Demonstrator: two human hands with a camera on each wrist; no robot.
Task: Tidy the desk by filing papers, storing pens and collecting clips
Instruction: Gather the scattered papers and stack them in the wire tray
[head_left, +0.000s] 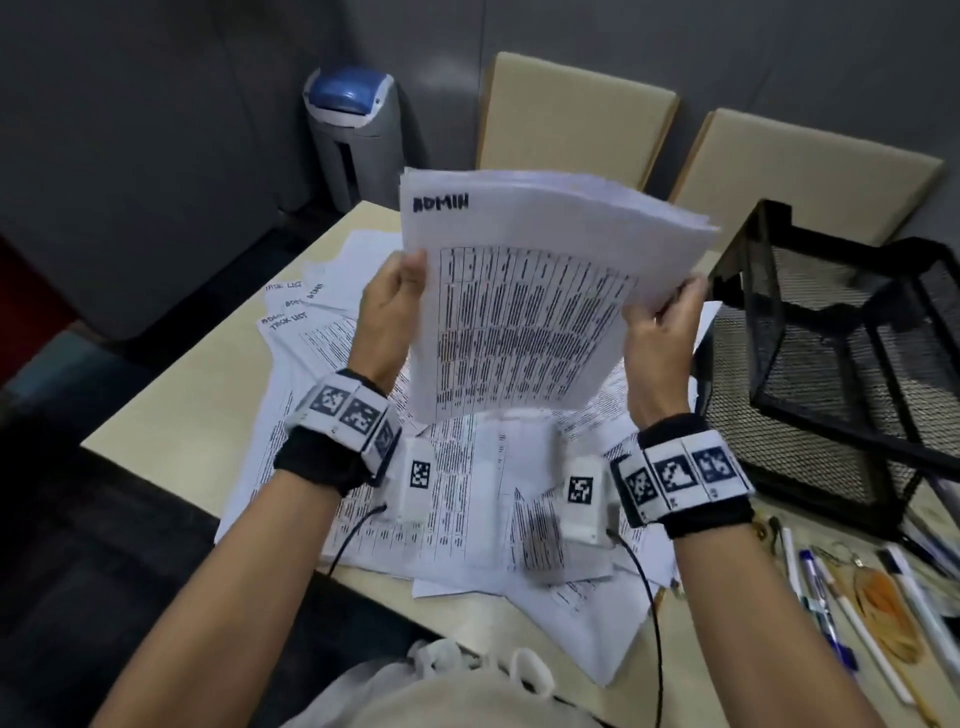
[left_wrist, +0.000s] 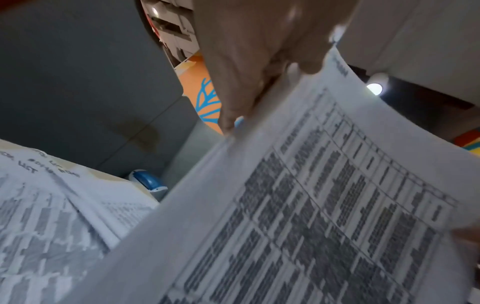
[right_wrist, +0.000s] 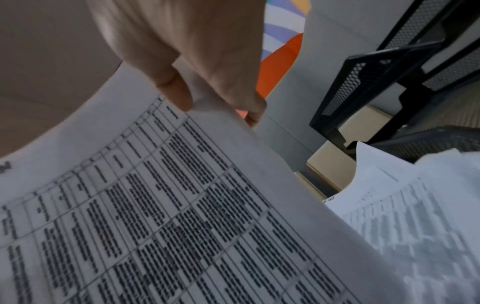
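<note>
While both hands are up above the desk, they hold 1 stack of papers between them. The left hand holds the left edge of the stack, with the thumb on the front page and the fingers curled behind. The right hand holds the right edge the same way, thumb in front and fingers behind, as the right wrist view shows. So each grip is closed on the stack. The top page has a printed table on it and the word ADMIN written in the top left corner. The stack stands almost upright, and its bottom edge is just over the loose papers.

The loose papers lie spread all over the desk under the stack, and some have handwritten words at the top. A black mesh tray rack stands on the desk to the right of the stack, near the right hand. Some pens lie on the desk in front of the rack, next to an orange see-through tag. Behind the stack, past the far edge of the desk, stand a grey bin with a blue lid and 2 beige chairs.
</note>
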